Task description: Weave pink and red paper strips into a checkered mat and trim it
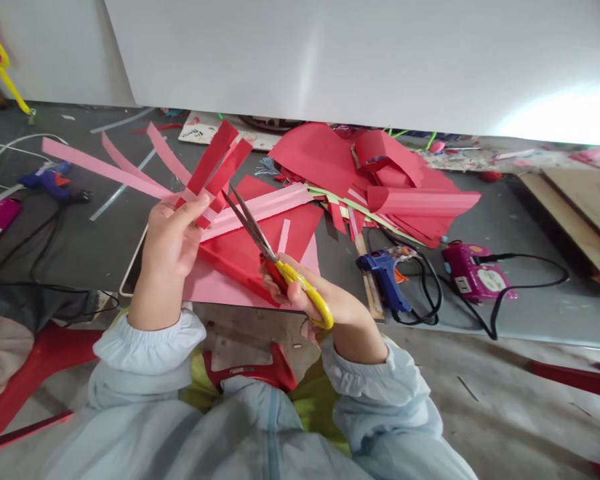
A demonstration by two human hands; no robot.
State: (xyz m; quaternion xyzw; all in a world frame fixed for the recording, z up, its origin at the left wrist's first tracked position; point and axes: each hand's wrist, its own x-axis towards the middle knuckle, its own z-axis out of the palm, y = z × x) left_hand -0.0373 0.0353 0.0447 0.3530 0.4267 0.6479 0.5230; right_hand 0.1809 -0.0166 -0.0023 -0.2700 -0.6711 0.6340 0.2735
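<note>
My left hand (173, 233) pinches a bunch of woven paper strips, red strips (215, 160) pointing up and right and pink strips (110, 172) fanning out to the left. In my right hand (300, 287) is a pair of scissors (265, 247) with yellow handles, its blades slightly parted and aimed up toward the strips. The blade tips are close to the red strips; whether they touch I cannot tell. Under both hands lie a red paper sheet (250, 253), a folded pink strip (265, 210) and a pink sheet (200, 287).
A pile of red paper (325, 160) lies at the back centre. To the right are a blue glue gun (387, 277), a purple box (480, 273) with black cable, and cardboard (570, 220). Another blue glue gun (53, 180) and purple box (0, 220) are at left.
</note>
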